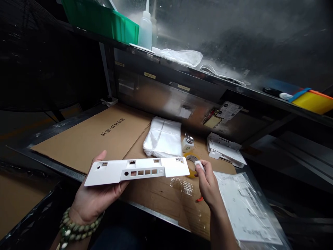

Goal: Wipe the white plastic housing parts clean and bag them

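White panel (144, 164) up in your left hand (96, 199), fingers clamped round left part from below. Long axis runs side to side, right end pokes out free. Your right hand (209, 184) sits just past that end, fingers pinched on white wad (199, 165), cloth maybe.

Two hands (208, 182), one held panel (145, 166), one tape roll (191, 173), one green bin (104, 22) and two bottles (145, 33) show.

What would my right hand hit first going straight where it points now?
Your right hand would probably meet the yellow ring-shaped tape roll first; depth is unclear, so it might pass above.
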### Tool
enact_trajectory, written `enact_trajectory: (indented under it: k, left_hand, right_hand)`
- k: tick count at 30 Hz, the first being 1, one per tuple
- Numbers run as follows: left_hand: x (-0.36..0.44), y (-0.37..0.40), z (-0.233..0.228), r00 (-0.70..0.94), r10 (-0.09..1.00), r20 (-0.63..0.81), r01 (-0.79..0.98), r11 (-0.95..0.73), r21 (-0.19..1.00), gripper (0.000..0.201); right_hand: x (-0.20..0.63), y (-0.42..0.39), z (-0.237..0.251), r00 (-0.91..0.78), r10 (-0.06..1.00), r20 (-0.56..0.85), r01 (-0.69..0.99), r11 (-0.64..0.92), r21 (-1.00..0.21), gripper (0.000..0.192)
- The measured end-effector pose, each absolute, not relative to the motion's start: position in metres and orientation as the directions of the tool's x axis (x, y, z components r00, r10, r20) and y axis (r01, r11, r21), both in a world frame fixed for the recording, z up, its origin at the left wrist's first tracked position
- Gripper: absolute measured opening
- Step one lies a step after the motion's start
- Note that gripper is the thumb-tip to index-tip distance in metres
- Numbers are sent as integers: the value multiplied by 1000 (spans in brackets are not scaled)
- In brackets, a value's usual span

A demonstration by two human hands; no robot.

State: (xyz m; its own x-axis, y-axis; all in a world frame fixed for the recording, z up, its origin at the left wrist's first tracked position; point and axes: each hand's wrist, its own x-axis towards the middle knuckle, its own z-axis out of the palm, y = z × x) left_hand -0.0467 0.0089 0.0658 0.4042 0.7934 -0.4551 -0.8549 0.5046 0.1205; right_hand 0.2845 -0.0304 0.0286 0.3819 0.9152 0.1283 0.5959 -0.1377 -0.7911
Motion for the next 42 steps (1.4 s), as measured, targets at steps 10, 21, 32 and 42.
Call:
enact_trajectory:
  k: [10,21,32,42]
  left_hand:
    - [-42,-1,71,402,788,-466,-849,511,132,74]
    - [-40,-8,50,770,638,21,-638,770,11,94]
    - [-35,-1,44,871,490,31,-491,869,55,94]
    - [-29,-2,43,847,530,-24,-530,848,17,93]
  right_hand:
    - [278,-49,33,366,917,156,540,-72,-838,35]
    - [248,-80,51,254,686,682,432,550,-715,23]
    - [256,-97,44,366,606,706,430,563,-706,15]
    - [257,-97,39,375,616,693,445,536,-718,16]
